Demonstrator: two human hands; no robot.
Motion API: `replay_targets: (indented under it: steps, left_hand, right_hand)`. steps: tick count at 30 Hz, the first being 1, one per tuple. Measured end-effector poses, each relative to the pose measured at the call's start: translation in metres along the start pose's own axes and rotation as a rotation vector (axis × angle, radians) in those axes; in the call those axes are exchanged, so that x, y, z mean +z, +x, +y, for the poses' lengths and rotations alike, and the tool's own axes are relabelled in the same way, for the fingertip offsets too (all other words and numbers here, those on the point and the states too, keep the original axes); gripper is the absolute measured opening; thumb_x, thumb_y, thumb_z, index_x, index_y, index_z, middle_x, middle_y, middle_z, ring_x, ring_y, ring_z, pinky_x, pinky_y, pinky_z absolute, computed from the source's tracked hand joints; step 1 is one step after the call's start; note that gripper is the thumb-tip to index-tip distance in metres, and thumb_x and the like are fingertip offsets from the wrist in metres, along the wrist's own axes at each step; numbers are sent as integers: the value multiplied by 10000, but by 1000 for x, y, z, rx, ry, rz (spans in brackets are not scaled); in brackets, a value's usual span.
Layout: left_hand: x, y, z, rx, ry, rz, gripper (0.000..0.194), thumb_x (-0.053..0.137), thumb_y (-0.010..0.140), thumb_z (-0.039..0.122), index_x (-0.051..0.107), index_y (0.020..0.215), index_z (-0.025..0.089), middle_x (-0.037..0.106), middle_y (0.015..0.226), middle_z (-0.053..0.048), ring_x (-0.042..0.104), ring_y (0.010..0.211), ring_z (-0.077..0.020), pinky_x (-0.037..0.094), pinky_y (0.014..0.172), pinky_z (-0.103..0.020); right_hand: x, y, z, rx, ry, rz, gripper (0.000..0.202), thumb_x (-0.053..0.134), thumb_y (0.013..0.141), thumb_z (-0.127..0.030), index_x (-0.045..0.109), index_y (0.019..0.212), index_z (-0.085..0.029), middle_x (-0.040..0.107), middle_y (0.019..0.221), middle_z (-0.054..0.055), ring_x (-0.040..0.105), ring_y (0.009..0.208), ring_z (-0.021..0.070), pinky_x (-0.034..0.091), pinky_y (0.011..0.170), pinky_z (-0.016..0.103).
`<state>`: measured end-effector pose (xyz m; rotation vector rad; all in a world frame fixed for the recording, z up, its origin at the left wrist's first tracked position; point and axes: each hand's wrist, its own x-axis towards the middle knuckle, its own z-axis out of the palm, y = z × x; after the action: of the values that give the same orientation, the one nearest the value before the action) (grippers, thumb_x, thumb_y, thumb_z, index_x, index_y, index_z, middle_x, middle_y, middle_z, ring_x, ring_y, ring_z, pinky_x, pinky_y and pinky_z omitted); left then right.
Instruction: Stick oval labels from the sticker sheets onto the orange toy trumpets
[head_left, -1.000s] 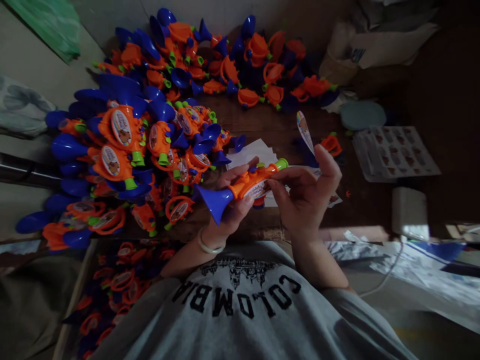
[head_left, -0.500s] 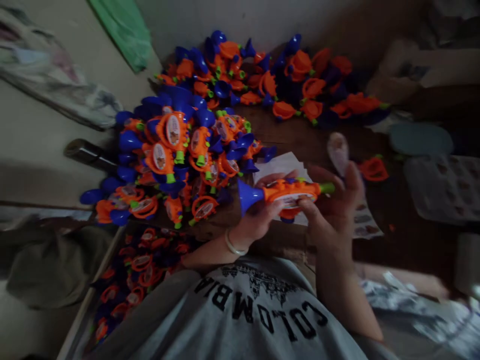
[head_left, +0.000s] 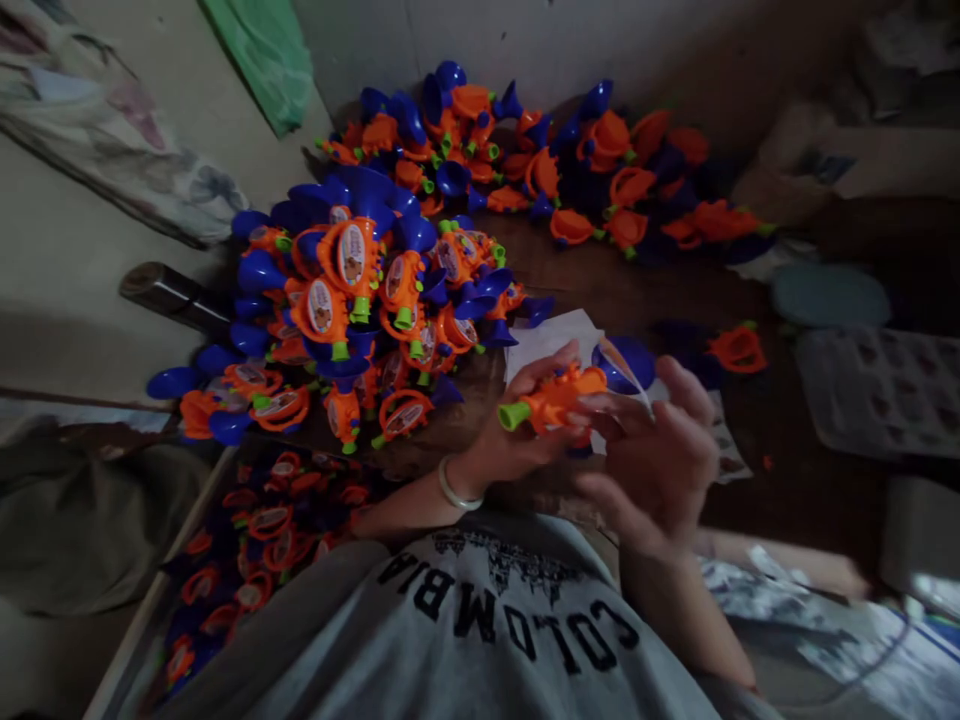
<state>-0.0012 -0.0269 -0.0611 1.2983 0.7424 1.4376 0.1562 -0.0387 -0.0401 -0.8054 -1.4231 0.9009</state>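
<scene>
Since the earlier frame, the toy trumpet (head_left: 559,400) is turned around in my hands: its green mouthpiece (head_left: 514,416) now points to the left, and its blue bell (head_left: 637,357) to the right. Under my work is the dark table (head_left: 810,490). On it, at the left, lies a big pile of labelled trumpets (head_left: 330,310), and along the wall a row of more trumpets (head_left: 604,140). White paper (head_left: 551,335) lies partly beneath the toy. My left hand (head_left: 517,440) grips the toy, with fingers closed about its orange body. My right hand (head_left: 664,460) is just beside it, thumb apart from the bent fingers. At these fingers a thin sticker (head_left: 626,370) stands before the bell; whether they pinch it or it only clings, I cannot tell.
</scene>
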Motion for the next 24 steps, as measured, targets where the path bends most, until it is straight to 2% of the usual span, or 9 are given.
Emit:
replay_targets:
  steps: [2,4,6,7,13,19,24]
  left_hand:
    - [-1,1,1,-23,-65,45,682,847,874,378,547,1486,351,554,1611,-70,602,1432,-270,497,1227,-476]
    - [-2,2,1,-31,-94,76,690,868,846,410,569,1459,312,569,1597,-92,594,1441,-284,494,1227,-471]
    - [-3,2,3,-28,-125,51,678,860,850,408,569,1451,296,554,1613,-110,574,1466,-301,489,1231,-477]
    - [-3,2,5,-23,-142,28,666,848,859,399,565,1452,295,543,1623,-114,563,1479,-306,488,1231,-478]
    - [-2,-1,16,-11,-171,-55,642,816,884,311,540,1463,331,486,1674,-101,554,1492,-317,505,1216,-489]
    - [1,-1,26,-30,-120,-90,606,787,910,312,542,1463,317,465,1689,-110,539,1506,-329,533,1195,-488]
    - [2,1,29,30,-111,-127,579,774,922,272,560,1458,316,485,1677,-95,555,1494,-316,545,1189,-472]
  right_hand:
    - [0,10,-9,-24,115,102,437,819,828,-335,673,1238,-382,567,1452,31,720,909,162,650,757,358]
    - [-3,20,-13,17,134,177,220,801,871,-275,748,1080,-315,687,1139,16,680,796,113,594,681,260]
    - [-5,26,-14,72,109,178,101,829,860,-249,761,929,-279,688,896,-11,664,771,105,565,672,219]
    - [-5,26,-13,95,87,168,96,844,852,-259,757,890,-272,685,837,-17,665,767,108,565,674,215]
    - [-1,25,-15,206,11,150,221,867,832,-422,722,864,-258,713,777,-20,659,662,118,576,584,228]
    - [-4,28,-17,246,13,96,199,861,835,-383,721,866,-244,716,763,-31,644,630,102,568,566,209]
    - [-7,29,-16,249,45,86,188,875,820,-356,736,859,-235,704,759,-35,610,616,85,527,555,196]
